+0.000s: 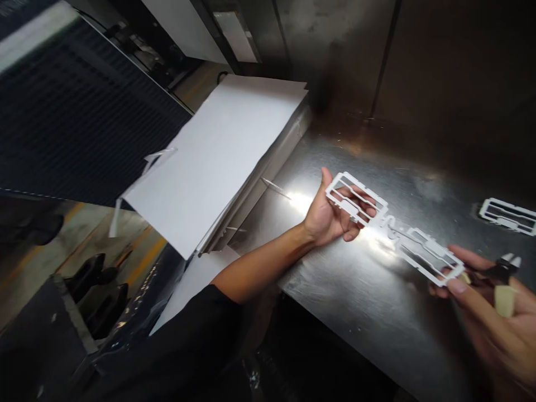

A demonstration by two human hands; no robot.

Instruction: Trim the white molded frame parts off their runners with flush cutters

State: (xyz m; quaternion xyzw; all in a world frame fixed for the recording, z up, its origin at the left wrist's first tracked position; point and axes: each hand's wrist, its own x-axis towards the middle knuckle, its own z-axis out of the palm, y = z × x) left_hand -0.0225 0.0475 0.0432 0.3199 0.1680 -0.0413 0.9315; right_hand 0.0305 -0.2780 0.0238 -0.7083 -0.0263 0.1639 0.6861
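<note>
Two white rectangular plastic frames, joined by a curly runner in the middle, are stretched between my hands above the metal table. My left hand holds the left frame from beneath, thumb up at its corner and fingers curled behind it. At the other end, my right hand pinches the right frame's outer end between thumb and finger. A pair of nippers with dark jaws also rests in that hand, its tips pointing up and away. Part of the right hand is cut by the picture's edge.
Another white plastic frame lies on the shiny metal table at the right. To the left stands a stack topped with white sheets. A metal wall rises behind the table. Dark machinery parts are at lower left.
</note>
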